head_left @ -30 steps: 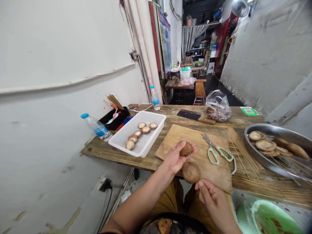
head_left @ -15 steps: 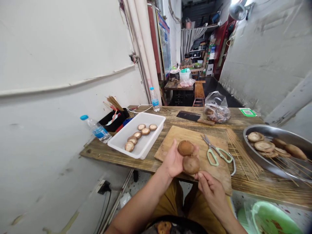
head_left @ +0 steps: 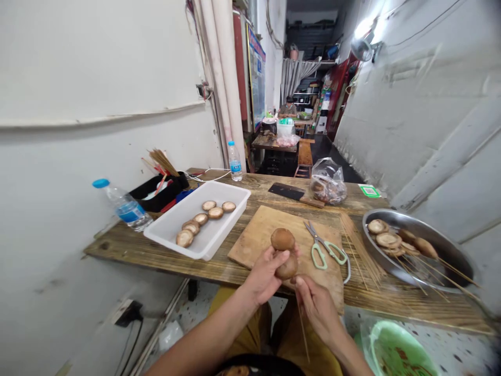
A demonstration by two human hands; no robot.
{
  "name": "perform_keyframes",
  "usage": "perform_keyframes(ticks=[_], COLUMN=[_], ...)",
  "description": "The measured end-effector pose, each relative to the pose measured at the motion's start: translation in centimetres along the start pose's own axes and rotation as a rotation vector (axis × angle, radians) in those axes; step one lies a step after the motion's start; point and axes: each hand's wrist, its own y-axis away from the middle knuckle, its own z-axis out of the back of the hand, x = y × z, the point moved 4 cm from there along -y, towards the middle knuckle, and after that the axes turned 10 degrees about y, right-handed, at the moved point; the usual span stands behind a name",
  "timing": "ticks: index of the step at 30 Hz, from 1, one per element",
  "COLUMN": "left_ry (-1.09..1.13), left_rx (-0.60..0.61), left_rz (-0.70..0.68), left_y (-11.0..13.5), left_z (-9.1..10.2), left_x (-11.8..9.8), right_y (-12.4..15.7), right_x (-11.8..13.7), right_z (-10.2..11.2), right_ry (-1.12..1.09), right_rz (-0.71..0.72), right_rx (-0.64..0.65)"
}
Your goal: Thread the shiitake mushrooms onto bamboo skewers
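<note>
Two brown mushroom caps, an upper one [head_left: 282,239] and a lower one [head_left: 287,267], sit one against the other over the near part of the cutting board. My left hand [head_left: 260,279] is closed around them, its thumb lying over the lower cap. Just below that cap, my right hand [head_left: 319,308] pinches a thin bamboo skewer [head_left: 302,329], whose long end trails down toward my lap. Whether the skewer's tip is inside the lower cap is hidden by the fingers. Green-handled scissors [head_left: 324,248] lie spread on the wooden cutting board [head_left: 254,235] to the right.
A white tray [head_left: 209,245] of mushrooms stands left, near a water bottle [head_left: 127,209]. Behind the board lie a cleaver [head_left: 287,191] and a bag of mushrooms [head_left: 327,183]. Loose skewers [head_left: 360,245] and a metal basin [head_left: 462,266] with skewered mushrooms are right; a green bucket [head_left: 399,344] is below.
My left thumb has come down over the lower cap, where the palm lay flatter before. The skewer's length now shows below my right hand. The whole view has shifted slightly.
</note>
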Motion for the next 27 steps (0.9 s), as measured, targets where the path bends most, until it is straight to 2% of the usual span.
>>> perform_keyframes(ticks=[2,5,7,10,13,17,21,24,27], left_ry=[0.026,0.098,0.137,0.177,0.227,0.288,0.283,0.286,0.315], left_rx=[-0.017,-0.046,-0.038,-0.005,-0.009,-0.009,-0.026,-0.054,-0.106], left_rz=[0.006,0.106,0.171,0.194,0.214,0.268,0.179,0.138,0.14], left_y=[-0.1,-0.1,0.0,0.0,-0.3,-0.4,-0.4,-0.6,-1.2], left_z=[0.5,1.4,1.7,1.8,1.8,1.5,1.3,1.5,2.1], left_x=[-0.3,-0.2,-0.1,-0.1,-0.4,-0.6,-1.0,-1.0,-0.9], right_y=[-1.6,-4.9,-6.9,-8.7,-9.2,-9.4,-9.3,-7.4,-3.2], right_x=[-2.0,-6.4,-9.2,-12.1,-13.1,-13.1,-11.8,-8.9,-4.9], right_z=[2.7,7.5,9.6,10.4,9.9,9.8,11.0,10.9,8.2], right_ry=[0.173,0.453,0.594,0.734,0.832,0.916,0.937,0.866,0.698], right_rz=[-0.066,-0.254,-0.366,-0.464,-0.484,-0.481,-0.453,-0.356,-0.201], right_rx=[-0.029,-0.126,-0.094,0.021,0.115,0.174,0.097,-0.019,-0.052])
